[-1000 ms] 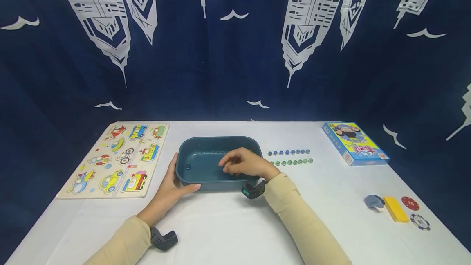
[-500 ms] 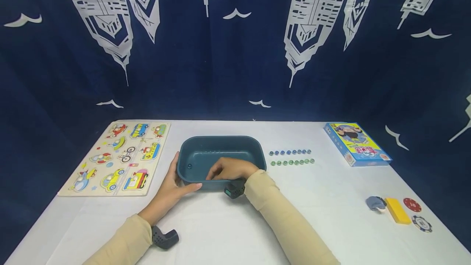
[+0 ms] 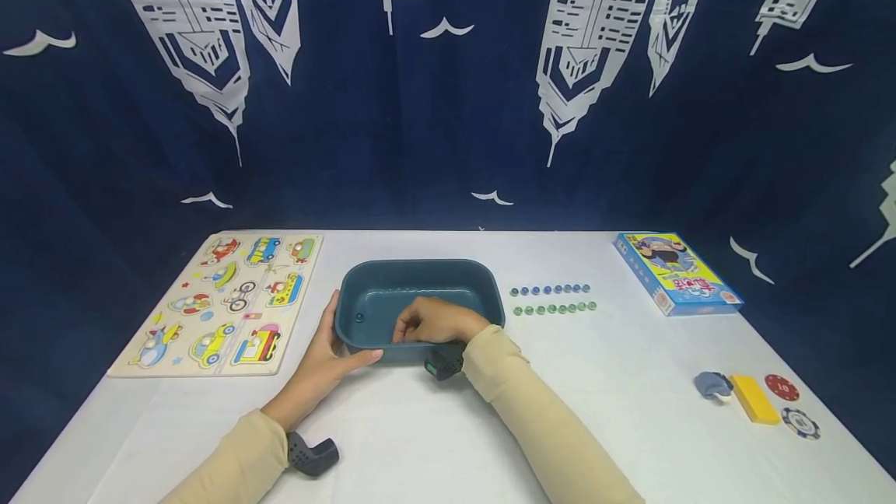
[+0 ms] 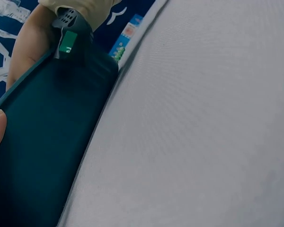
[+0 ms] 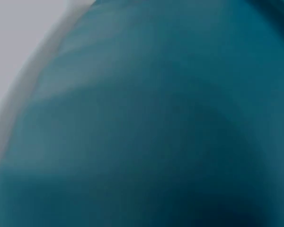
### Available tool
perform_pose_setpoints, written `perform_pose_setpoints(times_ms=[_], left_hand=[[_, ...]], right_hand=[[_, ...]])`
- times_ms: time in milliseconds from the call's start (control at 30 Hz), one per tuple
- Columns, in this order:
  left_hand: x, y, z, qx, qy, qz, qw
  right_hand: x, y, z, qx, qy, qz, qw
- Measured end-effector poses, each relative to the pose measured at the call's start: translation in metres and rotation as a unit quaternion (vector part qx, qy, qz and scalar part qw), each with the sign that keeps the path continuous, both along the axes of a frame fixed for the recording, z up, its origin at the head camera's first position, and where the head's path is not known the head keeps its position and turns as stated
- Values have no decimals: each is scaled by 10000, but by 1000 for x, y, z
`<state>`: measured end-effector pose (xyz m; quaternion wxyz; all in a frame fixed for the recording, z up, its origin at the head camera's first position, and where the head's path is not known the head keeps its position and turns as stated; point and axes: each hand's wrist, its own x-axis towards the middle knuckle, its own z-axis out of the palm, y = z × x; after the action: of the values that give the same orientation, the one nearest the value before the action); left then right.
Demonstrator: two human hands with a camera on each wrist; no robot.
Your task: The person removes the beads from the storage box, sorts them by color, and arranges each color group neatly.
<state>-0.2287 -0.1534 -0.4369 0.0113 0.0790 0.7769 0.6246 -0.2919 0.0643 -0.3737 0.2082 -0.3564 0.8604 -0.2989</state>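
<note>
A dark teal plastic tub (image 3: 378, 286) stands on the white table in the head view. At its left end my left hand (image 3: 327, 358) grips it, thumb along the front rim and fingers at the side wall. The left wrist view shows the tub's outer wall (image 4: 47, 142) with the left thumb at its edge. My right hand (image 3: 435, 320) reaches over the front rim into the tub with bent fingers; its fingertips are hidden, and so is anything between them. One small dark marble (image 3: 359, 317) lies at the tub's left end. Blurred teal wall fills the right wrist view.
Right of the tub lie a row of blue marbles (image 3: 557, 289) and a row of green marbles (image 3: 552, 309). A wooden picture puzzle (image 3: 222, 306) lies left, a game box (image 3: 676, 274) back right. Front right are a yellow block (image 3: 754, 399), a grey-blue object (image 3: 712, 385) and two chips (image 3: 782, 387).
My right hand has moved left and lower into the tub, then stayed nearly still over the last half second. My left hand keeps its grip on the tub's left end.
</note>
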Motion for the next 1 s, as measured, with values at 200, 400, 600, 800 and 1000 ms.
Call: perform_pose_setpoints(times_ms=[200, 400, 600, 800, 1000], left_hand=[[0, 2, 2, -39, -6, -36, 10000], [0, 3, 0, -5, 6, -10, 10000], [0, 0, -3, -1, -9, -1, 10000], [0, -1, -4, 1, 68, 4, 10000], [-1, -1, -3, -41, 37, 5, 10000]], right_hand=[[4, 25, 11, -621, 435, 97, 9971], [6, 60, 28, -1185, 502, -5, 9917], [2, 101, 34, -2172, 45, -477, 9749], [-1, 146, 38, -2632, 293, -1377, 9544], [0, 193, 37, -2646, 299, -2550, 9296]])
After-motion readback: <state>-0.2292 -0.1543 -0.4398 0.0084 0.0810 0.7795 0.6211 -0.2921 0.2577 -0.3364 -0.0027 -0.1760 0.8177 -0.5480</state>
